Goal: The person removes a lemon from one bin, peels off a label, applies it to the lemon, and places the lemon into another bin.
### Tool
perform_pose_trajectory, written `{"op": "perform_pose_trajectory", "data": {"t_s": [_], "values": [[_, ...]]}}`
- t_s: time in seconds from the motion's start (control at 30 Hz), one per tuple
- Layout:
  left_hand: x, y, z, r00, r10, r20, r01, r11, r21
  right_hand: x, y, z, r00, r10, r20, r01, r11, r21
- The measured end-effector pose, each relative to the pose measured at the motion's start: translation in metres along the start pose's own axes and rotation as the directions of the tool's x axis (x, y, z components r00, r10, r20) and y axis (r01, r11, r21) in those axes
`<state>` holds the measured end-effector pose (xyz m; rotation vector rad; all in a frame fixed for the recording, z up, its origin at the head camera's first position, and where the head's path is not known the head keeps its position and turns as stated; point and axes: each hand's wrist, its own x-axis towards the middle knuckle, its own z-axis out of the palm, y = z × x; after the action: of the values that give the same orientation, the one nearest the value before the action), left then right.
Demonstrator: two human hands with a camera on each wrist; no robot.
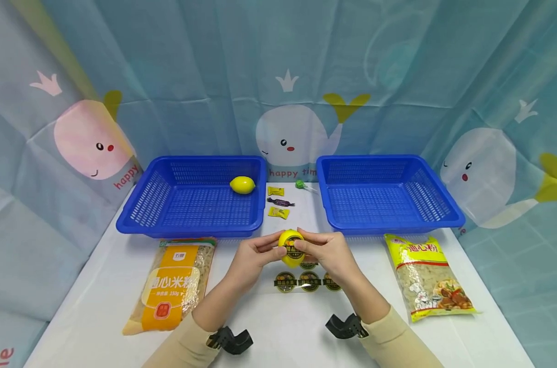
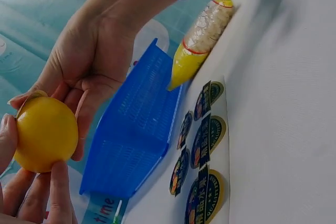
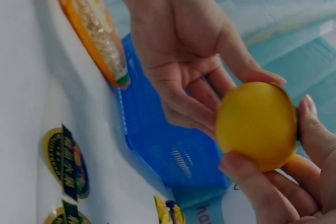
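Note:
Both hands hold a yellow lemon [image 1: 292,263] in front of the body, above the table. A round dark-and-gold sticker [image 1: 293,247] lies on the side of it facing the head camera. The left hand [image 1: 252,259] grips the lemon from the left with its thumb at the sticker's edge. From the right, the right hand [image 1: 332,253] pinches it, thumb over the sticker. In the right wrist view the plain side of the lemon [image 3: 257,124] shows between the fingers of both hands. Just below lies a clear sheet of round stickers [image 1: 309,281], partly hidden by the hands.
A blue basket [image 1: 191,228] holding a second lemon [image 1: 242,185] stands back left; another blue basket [image 1: 393,225] stands back right. Wrapped candies [image 1: 278,212] and a green lollipop [image 1: 300,184] lie between them. Pasta bags flank the hands, orange [image 1: 172,286] left, yellow [image 1: 427,276] right.

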<state>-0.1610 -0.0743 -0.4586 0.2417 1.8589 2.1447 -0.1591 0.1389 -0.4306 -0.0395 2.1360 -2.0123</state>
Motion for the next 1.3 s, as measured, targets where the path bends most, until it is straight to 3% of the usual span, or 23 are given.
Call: {"op": "perform_pose_trajectory", "data": {"t_s": [0.27, 0.43, 0.63, 0.9, 1.3], "values": [[0.001, 0.001, 0.0, 0.999, 0.003, 0.047, 0.001, 0.996, -0.091, -0.001, 0.002, 0.002, 0.998, 0.028, -0.05, -0.022, 0.992, 0.125], [0.0, 0.0, 0.0, 0.998, 0.009, 0.063, -0.002, 0.994, -0.109, -0.002, 0.001, 0.001, 0.998, 0.018, -0.056, -0.01, 0.99, 0.139], [0.0, -0.001, -0.002, 0.998, 0.004, 0.07, 0.003, 0.995, -0.105, -0.004, -0.001, -0.004, 1.0, -0.012, 0.016, 0.01, 0.995, 0.098], [-0.002, 0.004, -0.003, 0.996, -0.009, 0.087, 0.02, 0.991, -0.129, -0.005, -0.006, -0.014, 0.981, -0.096, 0.166, 0.069, 0.984, 0.166], [-0.002, 0.006, -0.004, 0.99, 0.005, 0.138, 0.02, 0.984, -0.179, -0.006, -0.007, -0.022, 0.97, -0.109, 0.215, 0.067, 0.979, 0.194]]}}
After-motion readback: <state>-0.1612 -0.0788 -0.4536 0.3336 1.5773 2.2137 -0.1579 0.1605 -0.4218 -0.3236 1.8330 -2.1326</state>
